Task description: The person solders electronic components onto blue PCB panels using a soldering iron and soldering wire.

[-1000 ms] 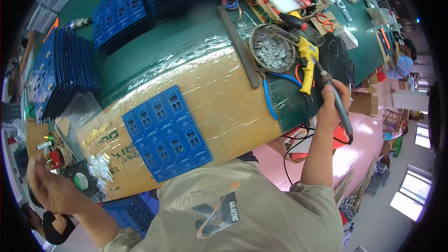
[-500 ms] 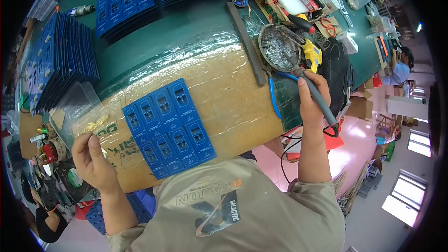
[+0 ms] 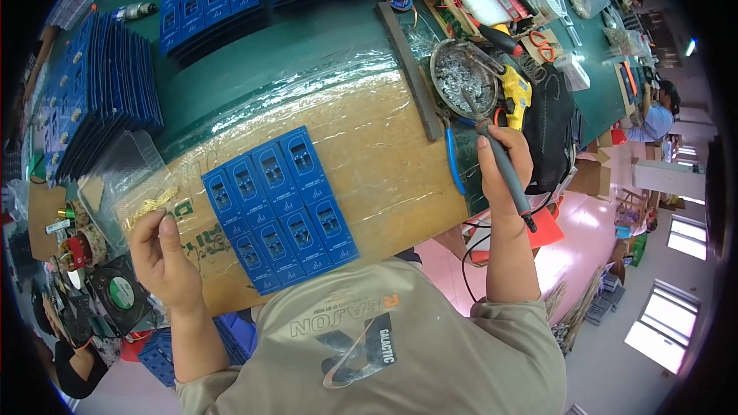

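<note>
My right hand point(image 3: 505, 163) is closed around the grey handle of a soldering iron point(image 3: 509, 177). The iron's tip reaches into a round metal pan point(image 3: 435, 69) of silvery scraps. At the left, my left hand point(image 3: 169, 265) has its thumb and forefinger pinched together; whatever they hold, if anything, is too small to make out. Small gold-coloured pins point(image 3: 157, 203) lie in a loose pile just beyond those fingers. Between my hands, a blue circuit board panel point(image 3: 280, 207) with two rows of identical units lies flat on the brown work surface point(image 3: 377, 177).
Stacks of blue panels stand at the far left point(image 3: 104, 100) and back point(image 3: 207, 8). A dark bar point(image 3: 409, 69) lies left of the pan. Blue-handled pliers point(image 3: 453, 161), a yellow glue gun point(image 3: 516, 96) and orange scissors point(image 3: 543, 46) crowd the right. A clear plastic box point(image 3: 134, 157) sits left.
My right hand has shifted slightly left and nearer, and the iron is turned more upright in the pan. My left hand has moved a little right, still pinched. The blue panel stays in place.
</note>
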Demonstrator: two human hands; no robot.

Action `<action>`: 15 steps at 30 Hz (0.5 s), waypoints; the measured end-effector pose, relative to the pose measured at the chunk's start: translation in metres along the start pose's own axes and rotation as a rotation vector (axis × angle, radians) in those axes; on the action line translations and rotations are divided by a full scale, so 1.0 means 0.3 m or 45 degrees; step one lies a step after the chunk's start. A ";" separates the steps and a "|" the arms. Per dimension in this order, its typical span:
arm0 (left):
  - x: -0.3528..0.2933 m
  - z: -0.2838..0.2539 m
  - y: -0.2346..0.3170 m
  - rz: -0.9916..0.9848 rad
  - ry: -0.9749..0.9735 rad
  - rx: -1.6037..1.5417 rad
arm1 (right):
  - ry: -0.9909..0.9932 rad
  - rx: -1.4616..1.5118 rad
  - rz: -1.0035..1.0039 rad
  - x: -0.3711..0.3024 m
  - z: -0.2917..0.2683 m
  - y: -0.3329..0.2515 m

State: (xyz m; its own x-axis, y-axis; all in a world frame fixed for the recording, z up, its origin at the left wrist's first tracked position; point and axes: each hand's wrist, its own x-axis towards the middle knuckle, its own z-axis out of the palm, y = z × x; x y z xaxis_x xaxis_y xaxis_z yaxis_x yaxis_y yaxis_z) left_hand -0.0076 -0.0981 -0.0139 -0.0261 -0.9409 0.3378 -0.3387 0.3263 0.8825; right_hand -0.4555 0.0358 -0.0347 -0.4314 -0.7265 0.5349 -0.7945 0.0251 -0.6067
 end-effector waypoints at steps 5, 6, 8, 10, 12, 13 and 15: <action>-0.003 0.002 -0.006 -0.081 0.070 -0.031 | -0.042 -0.021 0.014 -0.001 -0.024 0.001; -0.003 -0.002 -0.010 -0.082 0.072 -0.031 | -0.051 0.006 0.042 -0.001 -0.028 0.005; -0.004 -0.009 -0.017 -0.071 0.017 -0.059 | -0.041 0.085 0.164 0.000 -0.028 0.001; -0.006 -0.007 -0.020 -0.062 0.014 -0.044 | -0.032 0.167 0.285 0.005 -0.030 -0.006; -0.008 -0.004 -0.020 -0.054 0.012 -0.027 | 0.040 0.238 0.428 0.008 -0.040 -0.015; -0.008 0.000 -0.018 -0.061 0.013 -0.042 | 0.086 0.331 0.548 0.004 -0.047 -0.005; -0.009 -0.001 -0.019 -0.071 0.015 -0.056 | 0.168 0.503 0.647 0.009 -0.054 0.008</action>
State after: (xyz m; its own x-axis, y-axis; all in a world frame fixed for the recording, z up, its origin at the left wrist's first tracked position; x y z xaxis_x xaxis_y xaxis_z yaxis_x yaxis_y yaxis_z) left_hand -0.0053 -0.0973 -0.0198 0.0024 -0.9566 0.2914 -0.2973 0.2776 0.9135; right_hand -0.4655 0.0451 -0.0252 -0.7804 -0.5995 0.1774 -0.2724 0.0706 -0.9596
